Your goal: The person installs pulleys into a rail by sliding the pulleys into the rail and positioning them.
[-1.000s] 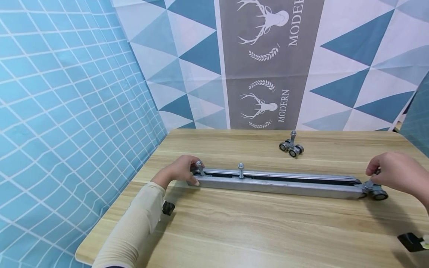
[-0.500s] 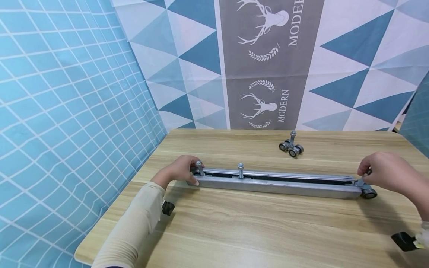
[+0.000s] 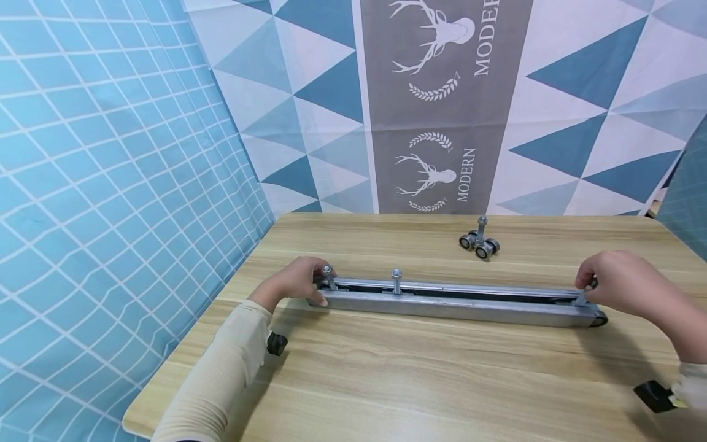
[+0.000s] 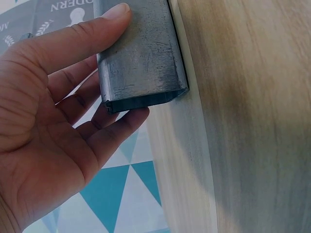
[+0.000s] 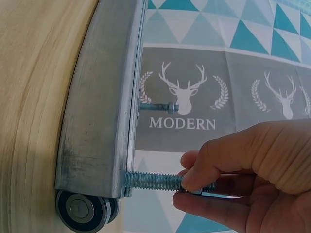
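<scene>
A long metal track [image 3: 458, 308] with a slot along its top lies across the table. My left hand [image 3: 302, 279] grips its left end, thumb on the near wall and fingers behind. Two upright bolts [image 3: 397, 281] stick up from the slot at the left and left of centre. At the right end, my right hand [image 3: 621, 283] pinches the threaded bolt [image 5: 153, 181] of a roller trolley. One pair of that trolley's wheels [image 5: 81, 211] shows just outside the track end; the rest of it is hidden inside the track.
Another four-wheeled roller trolley [image 3: 480, 239] stands bolt-up on the wooden table [image 3: 386, 374], behind the track. A patterned cloth [image 3: 436, 110] hangs beyond the far edge, and a blue checked cloth [image 3: 110, 184] hangs at the left.
My right hand has moved left, sliding the trolley into the track's right end until only its outer wheels show. My left hand and the track have stayed in place.
</scene>
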Demonstrator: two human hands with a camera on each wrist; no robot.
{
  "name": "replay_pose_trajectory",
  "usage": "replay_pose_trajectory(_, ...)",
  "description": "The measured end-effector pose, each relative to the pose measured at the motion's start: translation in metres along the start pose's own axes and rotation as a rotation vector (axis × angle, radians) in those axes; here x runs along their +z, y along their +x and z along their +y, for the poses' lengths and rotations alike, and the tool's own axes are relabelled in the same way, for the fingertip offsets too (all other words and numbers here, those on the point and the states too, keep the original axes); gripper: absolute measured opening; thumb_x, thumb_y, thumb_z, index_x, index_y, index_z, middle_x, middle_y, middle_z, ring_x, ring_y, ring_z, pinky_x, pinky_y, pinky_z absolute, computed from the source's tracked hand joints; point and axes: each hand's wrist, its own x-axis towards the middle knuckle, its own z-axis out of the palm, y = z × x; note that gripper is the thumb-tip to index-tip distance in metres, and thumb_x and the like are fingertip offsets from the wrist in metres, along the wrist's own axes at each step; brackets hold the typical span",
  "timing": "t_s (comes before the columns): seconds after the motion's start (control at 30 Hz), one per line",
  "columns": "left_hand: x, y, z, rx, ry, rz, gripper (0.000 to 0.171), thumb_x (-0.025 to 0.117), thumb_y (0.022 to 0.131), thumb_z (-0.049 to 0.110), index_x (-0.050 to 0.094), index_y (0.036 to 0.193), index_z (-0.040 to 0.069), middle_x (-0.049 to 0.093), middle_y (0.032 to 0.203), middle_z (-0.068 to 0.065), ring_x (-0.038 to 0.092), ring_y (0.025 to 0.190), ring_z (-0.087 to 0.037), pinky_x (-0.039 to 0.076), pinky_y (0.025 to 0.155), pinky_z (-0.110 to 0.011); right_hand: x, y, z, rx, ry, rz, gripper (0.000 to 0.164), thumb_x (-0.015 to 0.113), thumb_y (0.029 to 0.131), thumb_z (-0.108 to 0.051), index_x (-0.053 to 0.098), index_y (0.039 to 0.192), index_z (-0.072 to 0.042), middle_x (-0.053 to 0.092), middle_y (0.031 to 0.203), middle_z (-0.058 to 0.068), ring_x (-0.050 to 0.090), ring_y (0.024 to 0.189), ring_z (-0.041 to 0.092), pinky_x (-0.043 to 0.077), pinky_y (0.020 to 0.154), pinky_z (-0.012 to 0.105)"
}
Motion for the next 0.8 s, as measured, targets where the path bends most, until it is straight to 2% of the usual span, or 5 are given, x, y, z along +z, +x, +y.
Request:
replay_pose_trajectory(0.23,-0.0004,-0.0006,0.0011,0.001,-0.008,0.004,0.053,0.094,0.06,0.012,0.071,0.108,0.014,0.066,0.099,0.003,0.059,0.092,-0.017,0.05,0.083,-0.038,0.0001,0.0004,-0.0032,-0.015,-0.004,-0.002,0.014,0.068,0.07,0.009,0.068,0.072,-0.005,0.062,0.07,0.0,0.047,0.059,0.016,0.042,0.053,0.035)
replay_pose_trajectory(0.43,-0.0003,-0.0014,0.0013,-0.009,-0.022,-0.003,0.054,0.094,0.061,0.012,0.07,0.11,0.013,0.066,0.1,0.002,0.059,0.093,-0.017,0.05,0.083,-0.038,-0.0015,0.0015,-0.0043,-0.046,-0.001,0.01,0.016,0.071,0.068,0.01,0.07,0.077,-0.004,0.064,0.074,0.001,0.053,0.062,0.015,0.045,0.054,0.036)
replay_pose_trajectory(0.8,-0.0004,-0.0013,0.0,-0.002,-0.028,-0.009,0.055,0.093,0.062,0.013,0.07,0.112,0.013,0.065,0.101,0.002,0.059,0.092,-0.017,0.051,0.081,-0.038,-0.0009,0.0032,-0.0089,-0.069,0.025,0.041,0.016,0.068,0.069,0.011,0.07,0.081,0.001,0.065,0.076,0.003,0.059,0.067,0.02,0.051,0.06,0.044)
